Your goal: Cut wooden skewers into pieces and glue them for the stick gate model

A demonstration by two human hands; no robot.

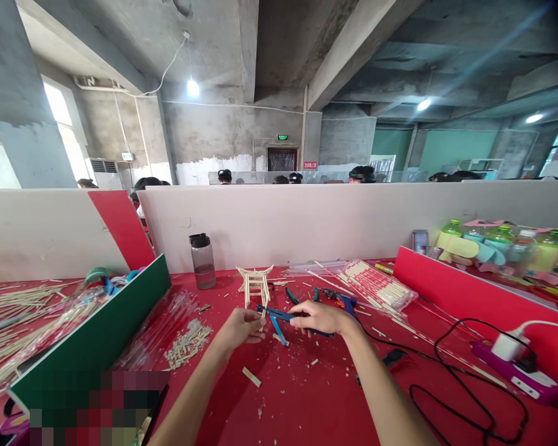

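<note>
My right hand (pixel 320 318) is closed around a blue-handled cutter (pixel 276 317) held low over the red table (pixel 316 396). My left hand (pixel 242 327) pinches a thin wooden stick (pixel 263 314) at the cutter's jaws. Just behind both hands stands a small wooden stick model (pixel 255 285) shaped like a gate. A short cut stick piece (pixel 252 376) lies on the table in front of my left forearm.
A dark water bottle (pixel 203 260) stands by the white partition. Packs of chopsticks (pixel 376 284) lie at the right, a pile of cut bits (pixel 186 347) at the left. A green board (pixel 102 334), a red divider (pixel 474 303), black cable (pixel 469 396) and a power strip (pixel 516 365) flank the space.
</note>
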